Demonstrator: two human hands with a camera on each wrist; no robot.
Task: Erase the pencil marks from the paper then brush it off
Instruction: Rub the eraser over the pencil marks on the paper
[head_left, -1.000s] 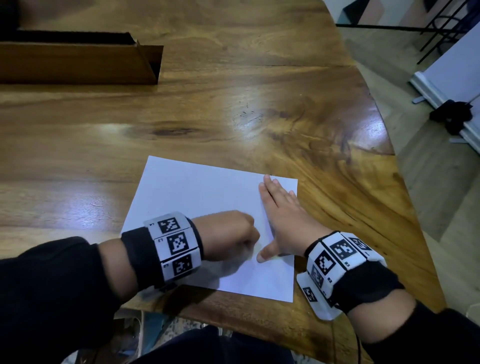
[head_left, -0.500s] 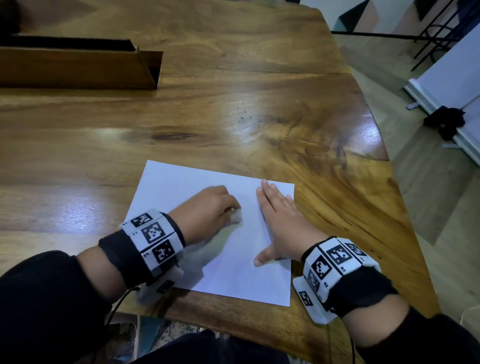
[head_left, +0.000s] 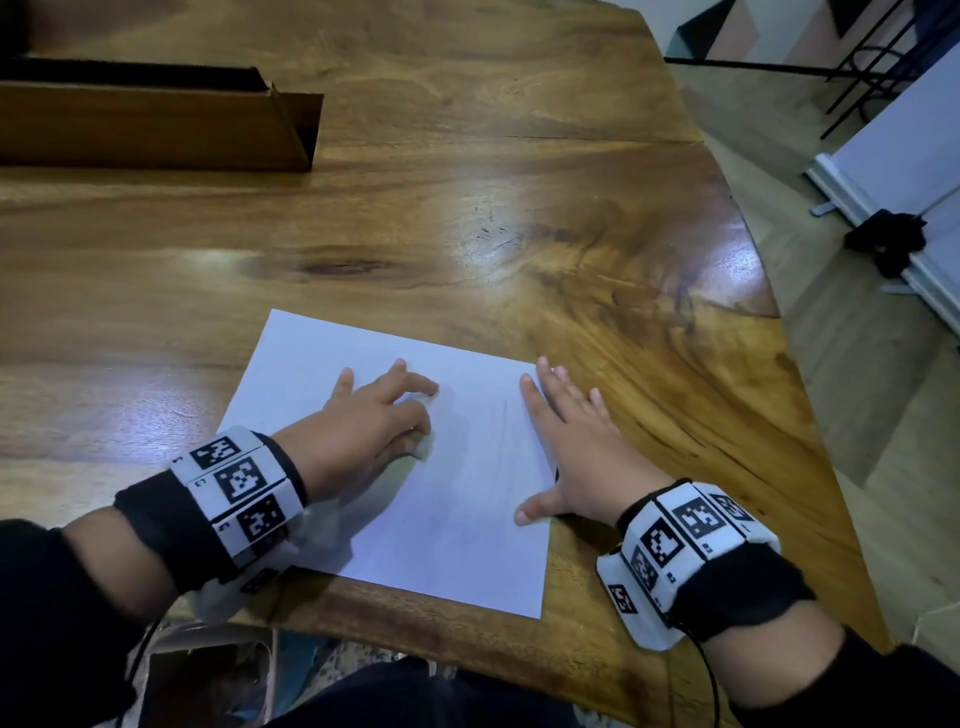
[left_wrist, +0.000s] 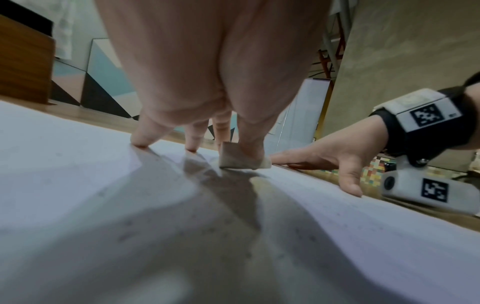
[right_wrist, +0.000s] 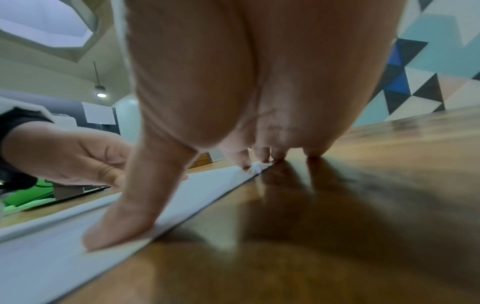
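Note:
A white sheet of paper (head_left: 457, 509) lies near the front edge of the wooden table (head_left: 467, 208). A faint pencil line (head_left: 505, 426) runs down its right part. My left hand (head_left: 363, 421) is on the middle of the sheet. It pinches a small worn eraser (left_wrist: 241, 159) between thumb and forefinger and presses it on the paper (left_wrist: 78, 185), and the other fingers are spread with their tips on the sheet. My right hand (head_left: 576, 447) lies flat on the sheet's right edge, with the thumb (right_wrist: 124, 226) on the paper (right_wrist: 182, 195) and the fingers straight.
A long wooden box (head_left: 156, 130) stands at the far left of the table. The table's curved right edge (head_left: 779, 338) drops to a tiled floor, where a black object (head_left: 888, 241) lies beside a white panel. Small eraser crumbs dot the paper in the left wrist view.
My left hand has slid away from me up the sheet, from beside the right thumb to the middle, and its fingers have spread out of a fist. The right hand has stayed flat in place.

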